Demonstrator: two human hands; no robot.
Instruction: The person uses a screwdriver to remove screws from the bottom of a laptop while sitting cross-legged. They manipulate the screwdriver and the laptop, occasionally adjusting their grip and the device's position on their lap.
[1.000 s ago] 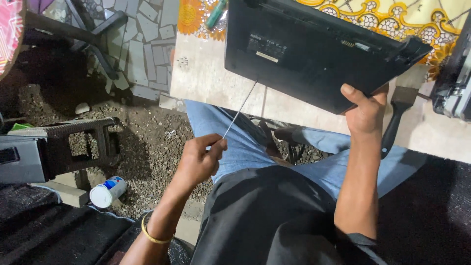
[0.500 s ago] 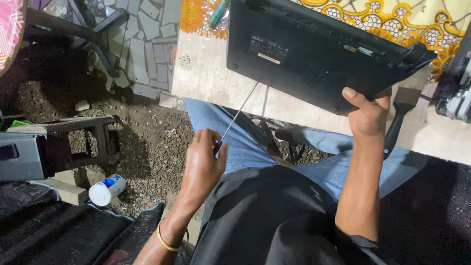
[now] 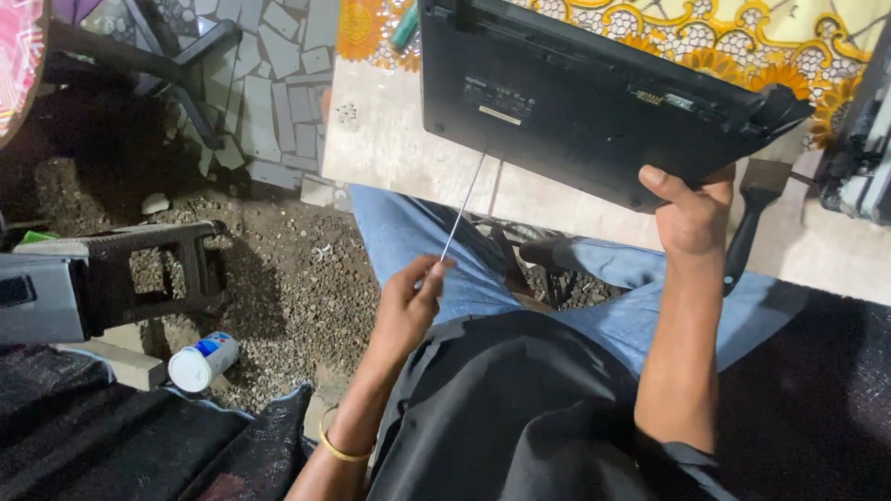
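Your right hand point(image 3: 691, 218) clamps the near edge of an upturned black laptop point(image 3: 594, 97) tilted over the pale table point(image 3: 390, 148). Below the laptop, your left hand point(image 3: 406, 306) pinches a thin screwdriver point(image 3: 462, 209), its tip touching the laptop's underside.

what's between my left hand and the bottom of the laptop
In the head view, a thin metal rod runs from the left hand up to the laptop.

left hand point(image 3: 406, 301) opened, fingertips pinching thin rod point(image 3: 463, 207) (looser)
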